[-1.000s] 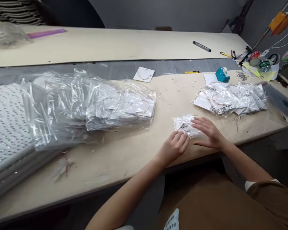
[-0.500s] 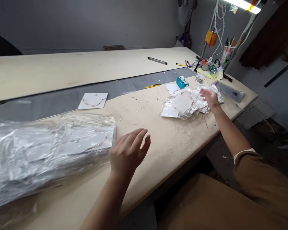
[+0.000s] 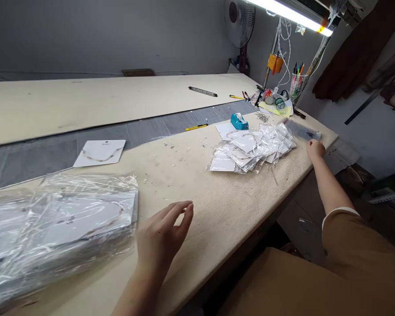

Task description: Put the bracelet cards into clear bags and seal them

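Observation:
My left hand (image 3: pixel 166 232) hovers over the near part of the table, empty, with loosely curved fingers and the thumb tip close to the index finger. Left of it lies a large clear plastic bag (image 3: pixel 95 219) of white cards that carry thin beaded strands. My right hand (image 3: pixel 316 150) is closed at the near corner of a flat stack of clear plastic sleeves (image 3: pixel 301 130) by the table's right edge. Its fingertips are hidden, so what they pinch cannot be made out. Beside it spreads a pile of individually bagged white cards (image 3: pixel 250 149).
A white card with a beaded strand (image 3: pixel 100 152) lies alone at the left. Behind the pile stand a teal tape dispenser (image 3: pixel 239 122) and small dark bits (image 3: pixel 262 117). A yellow cutter (image 3: pixel 196 127) lies on the grey strip (image 3: pixel 145 131). A pen cup (image 3: pixel 298 83) stands at the back right.
My right hand has moved from above the bagged cards to the right, onto the sleeve stack, and its fingers have closed. My left thumb has come nearer the index finger. The view has shifted.

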`<action>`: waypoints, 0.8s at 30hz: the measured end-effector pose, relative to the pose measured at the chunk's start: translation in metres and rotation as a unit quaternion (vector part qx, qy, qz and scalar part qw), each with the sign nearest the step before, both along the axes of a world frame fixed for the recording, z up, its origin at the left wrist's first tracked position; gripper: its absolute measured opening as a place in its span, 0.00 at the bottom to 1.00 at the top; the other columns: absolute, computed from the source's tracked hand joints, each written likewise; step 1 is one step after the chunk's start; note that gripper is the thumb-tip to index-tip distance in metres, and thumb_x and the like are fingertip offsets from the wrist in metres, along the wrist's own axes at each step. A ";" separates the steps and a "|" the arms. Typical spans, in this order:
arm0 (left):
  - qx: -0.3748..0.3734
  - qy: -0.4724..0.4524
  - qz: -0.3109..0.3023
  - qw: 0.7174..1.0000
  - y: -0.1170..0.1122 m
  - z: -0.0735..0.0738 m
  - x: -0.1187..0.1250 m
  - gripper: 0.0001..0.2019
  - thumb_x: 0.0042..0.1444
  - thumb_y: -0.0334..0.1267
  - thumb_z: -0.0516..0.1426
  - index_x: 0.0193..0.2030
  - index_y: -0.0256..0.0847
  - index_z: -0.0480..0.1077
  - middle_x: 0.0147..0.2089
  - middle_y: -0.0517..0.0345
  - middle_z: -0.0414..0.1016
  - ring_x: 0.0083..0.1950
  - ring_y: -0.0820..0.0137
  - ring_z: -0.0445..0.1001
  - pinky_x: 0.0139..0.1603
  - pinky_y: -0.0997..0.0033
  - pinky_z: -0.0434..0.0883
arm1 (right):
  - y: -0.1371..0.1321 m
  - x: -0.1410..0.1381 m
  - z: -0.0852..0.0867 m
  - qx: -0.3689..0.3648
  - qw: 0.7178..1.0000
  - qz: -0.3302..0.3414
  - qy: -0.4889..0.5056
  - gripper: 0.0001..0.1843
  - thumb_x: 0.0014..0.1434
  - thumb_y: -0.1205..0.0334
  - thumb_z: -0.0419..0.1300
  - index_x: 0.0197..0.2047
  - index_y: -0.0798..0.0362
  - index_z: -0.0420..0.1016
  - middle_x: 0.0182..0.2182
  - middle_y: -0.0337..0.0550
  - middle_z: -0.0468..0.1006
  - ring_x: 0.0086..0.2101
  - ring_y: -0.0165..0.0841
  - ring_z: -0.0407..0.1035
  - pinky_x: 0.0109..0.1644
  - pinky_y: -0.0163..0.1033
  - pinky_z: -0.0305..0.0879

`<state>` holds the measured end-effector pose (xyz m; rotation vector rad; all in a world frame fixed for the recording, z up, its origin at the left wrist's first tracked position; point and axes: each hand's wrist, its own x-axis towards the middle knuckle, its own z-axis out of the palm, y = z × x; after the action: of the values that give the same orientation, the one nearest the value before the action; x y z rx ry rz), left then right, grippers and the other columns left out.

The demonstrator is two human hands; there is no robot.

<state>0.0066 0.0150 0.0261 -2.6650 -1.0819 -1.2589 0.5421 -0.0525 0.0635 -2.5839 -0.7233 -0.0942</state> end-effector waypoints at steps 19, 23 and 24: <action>-0.665 -0.444 -0.160 0.579 0.002 -0.005 0.003 0.47 0.42 0.73 0.66 0.63 0.45 0.69 0.65 0.40 0.73 0.60 0.50 0.78 0.54 0.55 0.79 | 0.086 -0.253 0.049 -0.140 0.613 0.544 0.556 0.21 0.50 0.49 0.74 0.30 0.54 0.70 0.39 0.49 0.84 0.45 0.42 0.81 0.42 0.39 0.79; -0.624 -0.468 0.018 0.626 0.018 -0.008 -0.012 0.25 0.50 0.53 0.68 0.49 0.38 0.76 0.54 0.41 0.81 0.50 0.58 0.83 0.42 0.69 0.78 | 0.119 -0.263 0.039 -0.269 0.600 0.587 0.474 0.21 0.52 0.44 0.72 0.35 0.54 0.78 0.42 0.51 0.84 0.46 0.40 0.80 0.42 0.40 0.79; -0.617 -0.466 0.036 0.633 0.020 -0.009 -0.014 0.22 0.51 0.49 0.68 0.47 0.37 0.76 0.51 0.42 0.82 0.48 0.59 0.83 0.39 0.70 0.77 | 0.133 -0.266 0.040 -0.284 0.622 0.589 0.431 0.22 0.51 0.43 0.73 0.35 0.54 0.79 0.42 0.52 0.84 0.44 0.40 0.80 0.41 0.41 0.78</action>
<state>-0.0077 0.0351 0.0168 -2.1017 -3.0811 -2.7067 0.2762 0.0802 0.1039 -1.5847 -1.9610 1.8470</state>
